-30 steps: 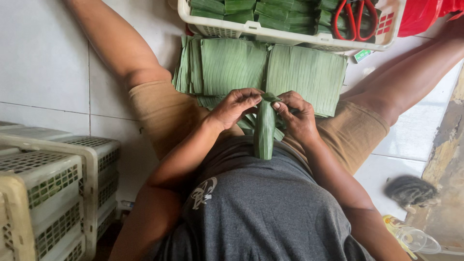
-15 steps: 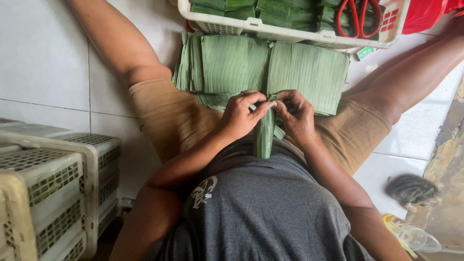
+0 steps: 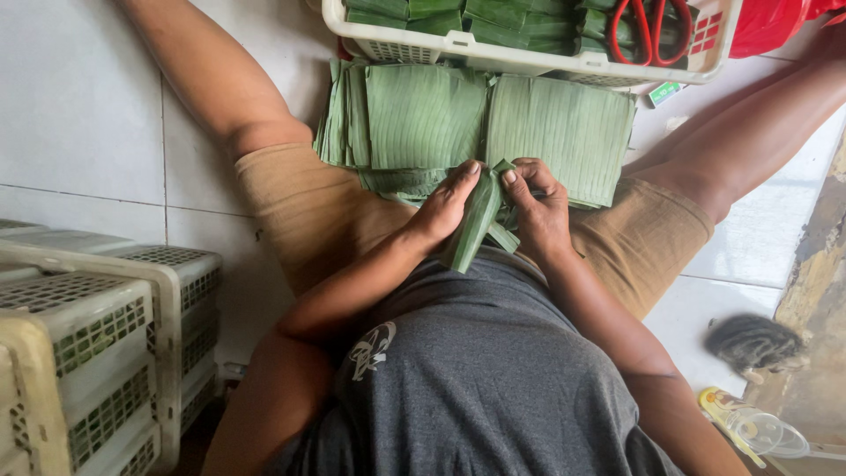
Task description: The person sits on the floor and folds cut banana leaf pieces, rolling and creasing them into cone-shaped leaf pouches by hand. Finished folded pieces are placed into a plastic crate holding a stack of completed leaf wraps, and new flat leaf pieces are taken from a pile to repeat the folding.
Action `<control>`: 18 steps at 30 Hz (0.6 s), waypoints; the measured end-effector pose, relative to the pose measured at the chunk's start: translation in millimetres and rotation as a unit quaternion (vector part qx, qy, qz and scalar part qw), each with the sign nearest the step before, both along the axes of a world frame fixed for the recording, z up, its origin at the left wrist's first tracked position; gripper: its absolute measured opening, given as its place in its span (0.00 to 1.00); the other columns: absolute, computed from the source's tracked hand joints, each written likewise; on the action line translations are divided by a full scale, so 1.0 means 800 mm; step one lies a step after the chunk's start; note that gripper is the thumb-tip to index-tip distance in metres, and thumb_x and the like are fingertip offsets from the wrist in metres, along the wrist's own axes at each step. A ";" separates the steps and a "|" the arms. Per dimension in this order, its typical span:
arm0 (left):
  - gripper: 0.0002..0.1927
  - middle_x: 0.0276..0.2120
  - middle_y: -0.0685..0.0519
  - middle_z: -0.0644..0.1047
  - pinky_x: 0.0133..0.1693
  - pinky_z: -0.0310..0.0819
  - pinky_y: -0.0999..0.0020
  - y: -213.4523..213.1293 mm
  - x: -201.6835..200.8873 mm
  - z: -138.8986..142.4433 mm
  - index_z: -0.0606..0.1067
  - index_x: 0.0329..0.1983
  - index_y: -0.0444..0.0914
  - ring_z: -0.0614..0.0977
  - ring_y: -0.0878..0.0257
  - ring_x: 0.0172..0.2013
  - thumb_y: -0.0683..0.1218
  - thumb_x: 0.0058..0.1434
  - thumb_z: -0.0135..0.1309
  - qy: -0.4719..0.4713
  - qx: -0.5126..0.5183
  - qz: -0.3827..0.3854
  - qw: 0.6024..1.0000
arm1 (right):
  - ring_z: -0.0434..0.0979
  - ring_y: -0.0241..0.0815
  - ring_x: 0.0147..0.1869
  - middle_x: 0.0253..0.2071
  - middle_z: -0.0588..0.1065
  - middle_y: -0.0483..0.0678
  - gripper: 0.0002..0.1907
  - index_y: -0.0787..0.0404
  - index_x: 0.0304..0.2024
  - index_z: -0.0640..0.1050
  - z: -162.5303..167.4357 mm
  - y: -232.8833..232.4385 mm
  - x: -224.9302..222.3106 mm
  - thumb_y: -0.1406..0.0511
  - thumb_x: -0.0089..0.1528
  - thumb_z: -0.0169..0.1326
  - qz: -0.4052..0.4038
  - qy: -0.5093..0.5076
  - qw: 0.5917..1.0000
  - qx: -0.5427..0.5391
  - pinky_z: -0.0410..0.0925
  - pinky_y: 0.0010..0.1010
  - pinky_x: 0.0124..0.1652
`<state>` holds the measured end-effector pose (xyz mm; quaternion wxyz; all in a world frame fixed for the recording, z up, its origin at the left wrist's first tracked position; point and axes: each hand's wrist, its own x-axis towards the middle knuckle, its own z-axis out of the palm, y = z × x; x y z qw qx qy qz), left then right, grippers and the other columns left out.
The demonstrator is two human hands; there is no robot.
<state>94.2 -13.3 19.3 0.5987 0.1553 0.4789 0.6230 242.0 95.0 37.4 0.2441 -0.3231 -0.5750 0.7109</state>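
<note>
Head view looks straight down on a seated person, legs spread on a pale tiled floor [image 3: 79,115]. Largest item: stacked cream plastic crates [image 3: 79,353] at the lower left of the frame. Next, a white plastic basket [image 3: 529,60] along the top edge, holding folded green leaves and red-handled scissors [image 3: 648,26]. Just below the basket, flat stacks of cut banana leaf [image 3: 493,123] lie across the lap, overlapping side by side at frame centre.

Smallest item, and the one in hand: a folded leaf strip [image 3: 476,225], narrow and tilted, held just below the stacks at frame centre. The left hand [image 3: 445,211] is closed around its left side, fingers curled over the upper end. The right hand [image 3: 538,211] pinches the upper end from the right, thumb and fingers pressed to the fold.

Assessment: the strip appears light, thin and pliable, smooth-faced and likely to split along its ribs if creased hard or pulled across the grain. Best purchase is judged to be at the folded upper end, with a supporting grip mid-length to keep the layers from springing apart.
</note>
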 end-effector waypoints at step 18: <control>0.10 0.26 0.47 0.75 0.32 0.72 0.64 -0.025 -0.031 0.070 0.73 0.42 0.35 0.78 0.59 0.27 0.47 0.73 0.51 0.430 0.090 -0.094 0.893 | 0.83 0.55 0.46 0.46 0.80 0.59 0.36 0.64 0.62 0.70 0.094 0.011 0.021 0.53 0.57 0.65 0.272 -0.223 0.871 0.343 0.74 0.41 0.45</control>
